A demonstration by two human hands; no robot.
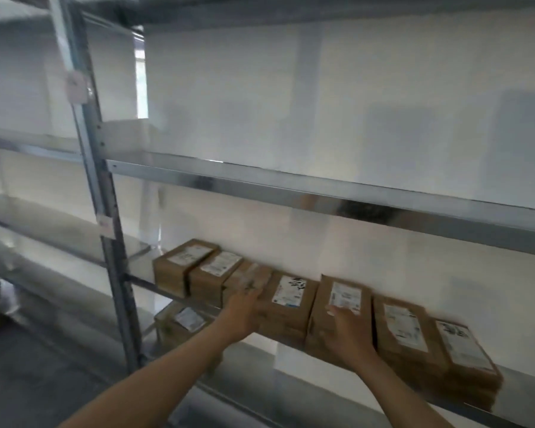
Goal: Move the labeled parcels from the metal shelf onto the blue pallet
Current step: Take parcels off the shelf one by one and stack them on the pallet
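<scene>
Dim, hazy daylight; motion blur throughout; glare on metal shelf (pixel 322 193) edge.

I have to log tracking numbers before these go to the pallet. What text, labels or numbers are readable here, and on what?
Nothing is legible; the whole frame is motion-blurred.
White labels on the shelf parcels: print too blurred to read.
Label on the gripped parcel, partly under the right hand: blurred.
Label on the lower-shelf parcel: blurred.
White tag on the upright: blurred.
</scene>
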